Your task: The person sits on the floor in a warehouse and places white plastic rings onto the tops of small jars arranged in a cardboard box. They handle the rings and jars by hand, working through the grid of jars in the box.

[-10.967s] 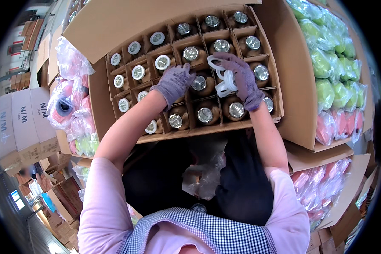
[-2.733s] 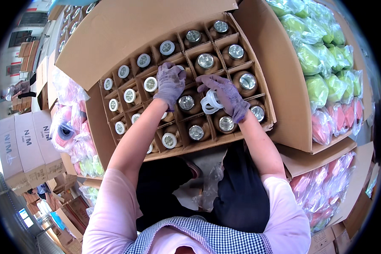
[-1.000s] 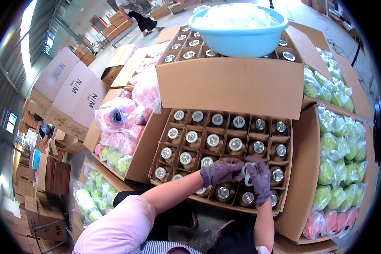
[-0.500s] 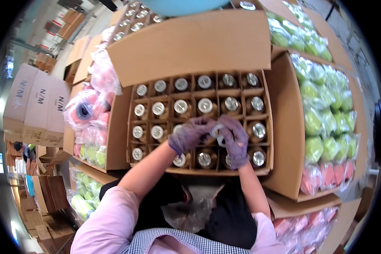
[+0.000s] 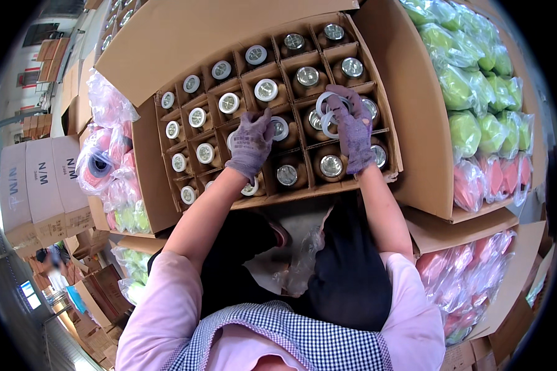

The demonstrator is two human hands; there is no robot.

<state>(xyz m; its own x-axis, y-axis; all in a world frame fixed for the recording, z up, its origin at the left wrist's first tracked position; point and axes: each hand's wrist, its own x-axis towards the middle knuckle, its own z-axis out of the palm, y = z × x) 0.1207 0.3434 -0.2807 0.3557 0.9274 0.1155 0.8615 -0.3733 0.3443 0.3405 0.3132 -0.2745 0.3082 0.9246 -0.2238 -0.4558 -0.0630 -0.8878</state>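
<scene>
Gloved hands work over an open cardboard box (image 5: 414, 111) split by brown card dividers into square cells, each holding a dark bottle with a round silver cap. The left hand (image 5: 250, 145), in a thin lilac knit glove, rests palm down on the caps in the middle of the box, fingers loosely spread and gripping nothing that shows. The right hand (image 5: 353, 130), gloved the same, is closed around a small bunch of pale, thin rings (image 5: 327, 114), held just above a bottle (image 5: 315, 120) in the right part of the box, one row up from the front.

Doing this well looks like a matter of peeling off one ring at a time, keeping it level, and centring it over a cap before pressing down; the left hand can steady the neighbouring bottles so the dividers do not shift.

Caps are smooth and shiny; the card is matt, stiff and creased at the flaps. Soft, crinkly clear plastic bags of green and pink goods (image 5: 476, 105) fill boxes on the right, and similar pink bags (image 5: 105, 142) sit on the left.
</scene>
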